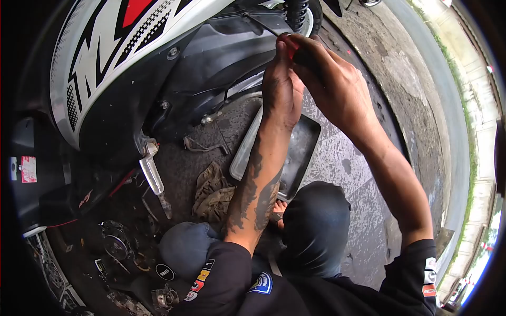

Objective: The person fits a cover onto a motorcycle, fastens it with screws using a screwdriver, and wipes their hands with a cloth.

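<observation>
A screwdriver (265,26) with a thin metal shaft and a red handle points up and left at the dark side cover (211,68) of a scooter. Its tip reaches the top of that cover, beside the shock absorber. My right hand (340,81) is closed around the handle from the right. From below, my left hand (280,87) closes on the front of the same handle, its thumb pointing up. Part of the handle is hidden by my fingers. White body panels (105,58) with black and red graphics rise at the upper left.
Below my forearms lies a metal tray (311,134) on the tiled floor. A crumpled rag (211,192), a footpeg (152,174) and a bent metal pedal (205,146) are to its left. Loose parts (118,245) cover the lower left floor. The road (450,105) runs along the right.
</observation>
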Motion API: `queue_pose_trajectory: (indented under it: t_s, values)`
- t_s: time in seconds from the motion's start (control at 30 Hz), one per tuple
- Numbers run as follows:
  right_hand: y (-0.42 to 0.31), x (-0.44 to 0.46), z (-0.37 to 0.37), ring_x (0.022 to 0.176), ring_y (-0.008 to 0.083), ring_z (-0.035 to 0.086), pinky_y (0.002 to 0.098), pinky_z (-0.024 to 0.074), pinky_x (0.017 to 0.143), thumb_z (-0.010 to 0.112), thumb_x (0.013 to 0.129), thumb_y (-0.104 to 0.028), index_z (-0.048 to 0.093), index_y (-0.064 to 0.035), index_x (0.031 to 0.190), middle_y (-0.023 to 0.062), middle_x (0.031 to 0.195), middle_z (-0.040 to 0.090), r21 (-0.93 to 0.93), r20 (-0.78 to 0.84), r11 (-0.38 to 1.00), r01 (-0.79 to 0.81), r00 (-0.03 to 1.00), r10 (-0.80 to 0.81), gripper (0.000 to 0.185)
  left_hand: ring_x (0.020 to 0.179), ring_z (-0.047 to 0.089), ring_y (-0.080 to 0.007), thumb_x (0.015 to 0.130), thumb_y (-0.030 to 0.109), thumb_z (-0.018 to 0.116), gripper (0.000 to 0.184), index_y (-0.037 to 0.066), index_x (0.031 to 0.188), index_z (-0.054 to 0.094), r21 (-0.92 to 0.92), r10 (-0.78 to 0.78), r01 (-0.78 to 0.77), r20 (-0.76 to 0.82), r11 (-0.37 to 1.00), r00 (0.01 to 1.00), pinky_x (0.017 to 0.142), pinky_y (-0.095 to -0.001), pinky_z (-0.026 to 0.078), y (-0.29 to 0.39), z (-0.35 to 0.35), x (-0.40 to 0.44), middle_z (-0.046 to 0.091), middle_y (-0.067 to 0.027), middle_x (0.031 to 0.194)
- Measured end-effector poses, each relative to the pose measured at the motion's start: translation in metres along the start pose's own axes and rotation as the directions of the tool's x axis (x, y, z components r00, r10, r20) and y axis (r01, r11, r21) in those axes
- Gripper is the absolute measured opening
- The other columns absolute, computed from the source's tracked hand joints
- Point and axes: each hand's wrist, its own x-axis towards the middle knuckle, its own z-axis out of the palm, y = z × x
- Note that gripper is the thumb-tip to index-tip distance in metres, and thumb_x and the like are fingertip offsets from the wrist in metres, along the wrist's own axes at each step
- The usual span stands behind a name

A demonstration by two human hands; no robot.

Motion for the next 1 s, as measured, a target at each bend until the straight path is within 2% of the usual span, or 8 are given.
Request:
queue_pose_trajectory:
  t_s: [0.17,0.37,0.5,0.57,0.63,0.73,0.87,1.0]
  values:
    - [-0.011,0.005,0.004,0.076,0.0420,0.067,0.0503,0.0524,0.061,0.057,0.094,-0.028,0.047,-0.0176,0.135,0.0216,0.083,0.066,-0.138,0.141,0.989,0.058,0.989,-0.039,0.043,0.130,0.048,-0.0244,0.097,0.061,0.042,0.062,0.008,0.128,0.053,-0.391,-0.011,0.105,0.236,0.914,0.972,0.108,-0.0455,0.040,-0.001,0.006,0.008,0.055,-0.0129,0.132]
    - [-0.030,0.010,-0.002,0.098,0.0412,0.067,0.0432,0.0536,0.081,0.053,0.096,-0.015,0.054,-0.0057,0.133,0.0259,0.104,0.067,-0.054,0.214,0.991,-0.122,0.968,0.131,0.039,0.078,0.070,-0.0270,0.098,0.064,0.033,0.064,0.009,0.094,0.065,-0.617,0.140,0.059,0.269,0.785,0.953,0.091,-0.0452,0.053,-0.026,0.000,0.033,0.070,-0.0105,0.079]
    - [-0.016,0.017,0.003,0.111,0.0276,0.062,0.0351,0.0466,0.095,0.051,0.099,-0.020,0.054,0.0013,0.133,0.0209,0.119,0.064,0.167,0.101,0.982,-0.090,0.992,0.074,0.040,0.069,0.067,-0.0270,0.097,0.064,0.037,0.071,-0.001,0.091,0.063,-0.241,-0.232,0.197,-0.126,0.950,0.965,0.071,-0.0353,0.056,0.001,0.022,0.022,0.067,-0.0153,0.078]
    - [-0.007,0.020,0.008,0.099,0.0412,0.066,0.0434,0.0516,0.086,0.055,0.093,-0.025,0.064,-0.0012,0.117,0.0259,0.101,0.068,0.309,-0.023,0.949,-0.058,0.997,0.069,0.035,0.081,0.065,-0.0193,0.098,0.059,0.043,0.058,0.004,0.106,0.058,-0.158,-0.259,0.236,-0.144,0.959,0.955,0.075,-0.0317,0.054,0.007,0.019,0.025,0.064,-0.0103,0.090]
    - [-0.010,0.013,0.007,0.100,0.0223,0.066,0.0321,0.0496,0.090,0.054,0.098,-0.025,0.056,-0.0012,0.131,0.0160,0.110,0.068,0.350,0.082,0.926,-0.145,0.989,0.124,0.041,0.095,0.063,-0.0168,0.096,0.065,0.042,0.065,0.005,0.117,0.057,-0.048,-0.357,0.355,-0.188,0.934,0.915,0.084,-0.0291,0.051,0.020,0.015,0.016,0.062,-0.0065,0.101]
    - [-0.014,0.009,0.002,0.095,0.0324,0.068,0.0387,0.0541,0.082,0.058,0.094,-0.019,0.056,-0.0008,0.121,0.0179,0.107,0.069,0.271,0.103,0.959,-0.085,0.993,0.059,0.033,0.093,0.063,-0.0194,0.098,0.060,0.041,0.061,0.004,0.114,0.056,0.282,-0.020,0.106,-0.290,0.954,0.957,0.082,-0.0300,0.051,0.026,-0.002,-0.016,0.063,-0.0090,0.099]
    - [-0.009,0.008,0.001,0.084,0.0368,0.069,0.0431,0.0562,0.073,0.060,0.092,-0.018,0.055,-0.0002,0.115,0.0201,0.095,0.070,0.320,0.113,0.947,-0.008,0.993,-0.030,0.030,0.081,0.066,-0.0217,0.105,0.043,0.038,0.045,0.001,0.108,0.052,0.819,0.583,-0.183,-0.212,0.544,0.784,0.073,-0.0337,0.054,0.065,-0.027,-0.056,0.065,-0.0129,0.087]
    - [0.000,0.000,-0.001,0.066,0.0377,0.068,0.0440,0.0566,0.063,0.059,0.091,-0.017,0.057,0.0041,0.110,0.0237,0.073,0.067,0.236,0.093,0.971,0.039,0.994,-0.063,0.029,0.089,0.065,-0.0228,0.103,0.054,0.032,0.059,0.001,0.116,0.054,0.692,0.269,0.001,-0.281,0.721,0.921,0.080,-0.0350,0.053,0.063,-0.024,-0.068,0.065,-0.0135,0.097]
